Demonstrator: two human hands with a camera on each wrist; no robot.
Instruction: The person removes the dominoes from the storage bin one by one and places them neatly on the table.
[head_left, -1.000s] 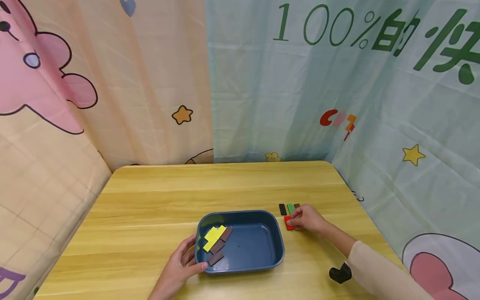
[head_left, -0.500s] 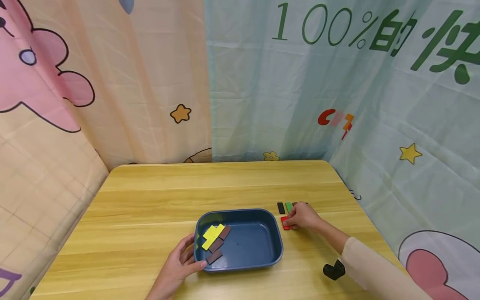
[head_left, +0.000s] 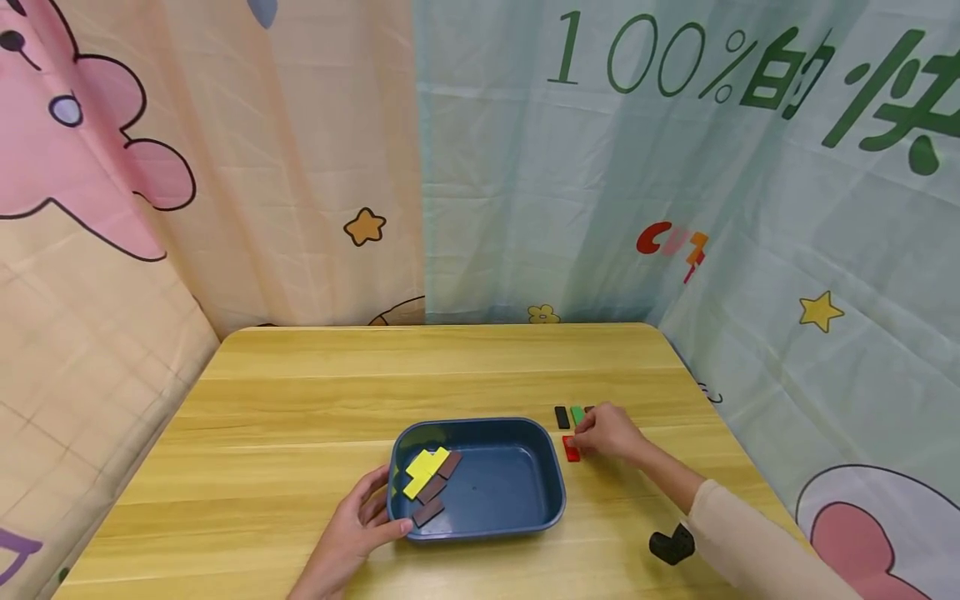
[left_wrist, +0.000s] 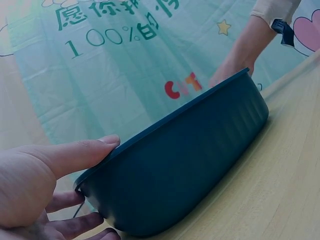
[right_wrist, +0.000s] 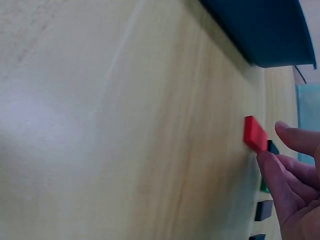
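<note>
My left hand (head_left: 351,531) grips the near left corner of a blue plastic bin (head_left: 513,496), thumb (left_wrist: 95,152) over the rim and fingers against the outer wall. Inside lie several yellow blocks (head_left: 422,471) and several brown blocks (head_left: 428,512), small and flat like dominoes. To the bin's right, my right hand (head_left: 613,433) is over a red block (head_left: 570,450) lying on the table. In the right wrist view a fingertip touches the red block's edge while the thumb (right_wrist: 295,137) stands apart. A black block (head_left: 562,417) and a green block (head_left: 577,414) lie just behind it.
A brown block (head_left: 589,409) in the back row is partly hidden by my right hand. A black device (head_left: 672,544) sits at the right sleeve. Printed curtains (head_left: 525,208) hang behind the wooden table (head_left: 300,400) and at its sides.
The right fingertips have eased off the top of the red block to its right edge, so more of it shows. The left hand and the bin stay in place.
</note>
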